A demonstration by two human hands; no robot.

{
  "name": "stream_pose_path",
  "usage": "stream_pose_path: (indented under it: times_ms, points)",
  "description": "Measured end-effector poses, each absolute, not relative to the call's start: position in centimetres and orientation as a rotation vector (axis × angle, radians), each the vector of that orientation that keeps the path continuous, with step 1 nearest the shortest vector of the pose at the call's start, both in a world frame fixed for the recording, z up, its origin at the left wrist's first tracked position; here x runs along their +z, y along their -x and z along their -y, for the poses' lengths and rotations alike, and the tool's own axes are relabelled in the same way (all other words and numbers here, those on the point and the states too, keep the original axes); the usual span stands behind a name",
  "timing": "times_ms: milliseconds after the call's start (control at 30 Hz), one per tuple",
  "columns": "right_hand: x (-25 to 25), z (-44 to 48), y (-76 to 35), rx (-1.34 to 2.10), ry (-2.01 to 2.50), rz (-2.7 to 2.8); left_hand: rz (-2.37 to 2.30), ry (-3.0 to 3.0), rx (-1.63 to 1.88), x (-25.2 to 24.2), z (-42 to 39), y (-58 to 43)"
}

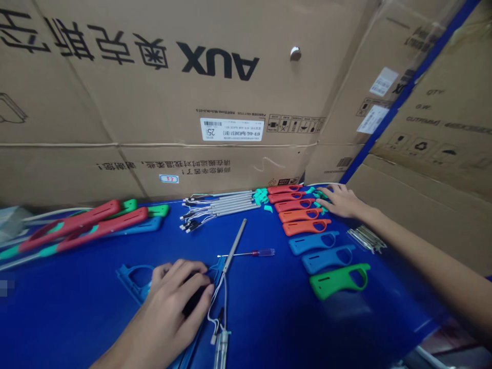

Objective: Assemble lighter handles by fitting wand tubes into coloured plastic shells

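Left hand (179,300) curls palm-down over a blue plastic handle casing (132,282), its fingers pressed together around it; the part under the palm is hidden. The casing lies near the lower edge of the blue bench (77,318). A thin metal rod (234,246) juts from it toward the far edge, and white wires (217,312) trail down to a metal tube (221,351). A screwdriver (246,252) lies just beside the rod. Right hand (340,201) reaches toward the far edge, fingers spread among green plastic scraps (319,193), just beside a row of orange casings (298,215). Blue casings (313,243) and a green casing (338,281) continue that row. Red-and-green handles (82,225) lie toward the left edge.
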State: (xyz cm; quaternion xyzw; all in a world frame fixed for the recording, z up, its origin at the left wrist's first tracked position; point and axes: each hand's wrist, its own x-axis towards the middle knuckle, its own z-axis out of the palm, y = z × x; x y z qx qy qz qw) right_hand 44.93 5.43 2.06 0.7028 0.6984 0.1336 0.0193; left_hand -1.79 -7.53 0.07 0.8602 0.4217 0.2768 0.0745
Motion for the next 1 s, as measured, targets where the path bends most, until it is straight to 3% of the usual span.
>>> stream_pose_path:
  times_ms: [600, 1000]
  points:
    - [1.8, -5.2, -44.4, 0.631, -2.237, -2.056, -1.288, -2.615, 0.794, 0.3, 7.5, 1.9]
    - [6.6, -0.5, -36.8, 0.612, -2.24, -2.637, -1.165, -2.697, 0.31, 2.9, 7.4, 2.8]
